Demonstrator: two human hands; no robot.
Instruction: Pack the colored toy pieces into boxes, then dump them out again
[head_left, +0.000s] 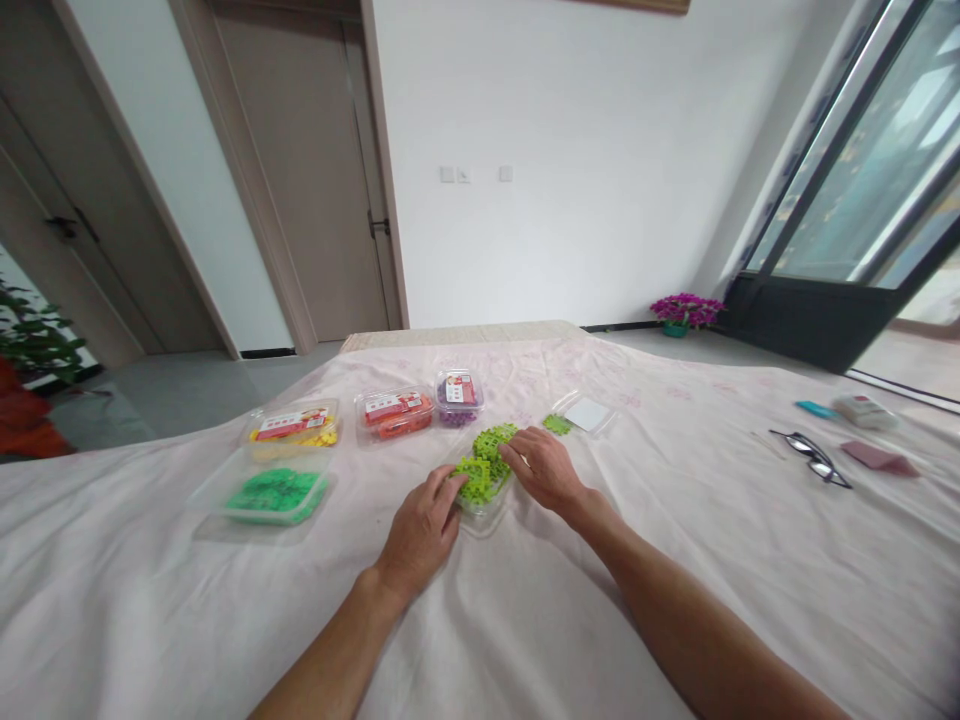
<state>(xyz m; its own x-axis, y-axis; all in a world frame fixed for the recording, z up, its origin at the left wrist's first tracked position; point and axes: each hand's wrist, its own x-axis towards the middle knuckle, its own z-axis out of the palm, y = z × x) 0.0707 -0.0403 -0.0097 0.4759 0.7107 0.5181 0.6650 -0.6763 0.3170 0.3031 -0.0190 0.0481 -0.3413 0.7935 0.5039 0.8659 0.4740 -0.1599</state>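
A clear plastic box (481, 522) in front of me holds light green plastic pieces (491, 440) with notched, lacy edges. My left hand (424, 530) is at the box's near left side, its bent fingers gripping light green pieces there. On the right side, my right hand (547, 465) has its fingers curled in over the pieces; its fingertips are partly hidden, so what they pinch is unclear. Beyond the right hand, a clear lid (606, 412) with a white label lies on the cloth, and one light green piece (556, 424) is beside it.
Clear boxes of yellow (322, 435), red-orange (405, 420) and purple pieces (459, 415) stand at the back left. A box of green pieces (274, 495) sits nearer. Glasses (814, 458), a dark pink item (879, 458) and a white pack (864, 411) lie right on the pale cloth (712, 520).
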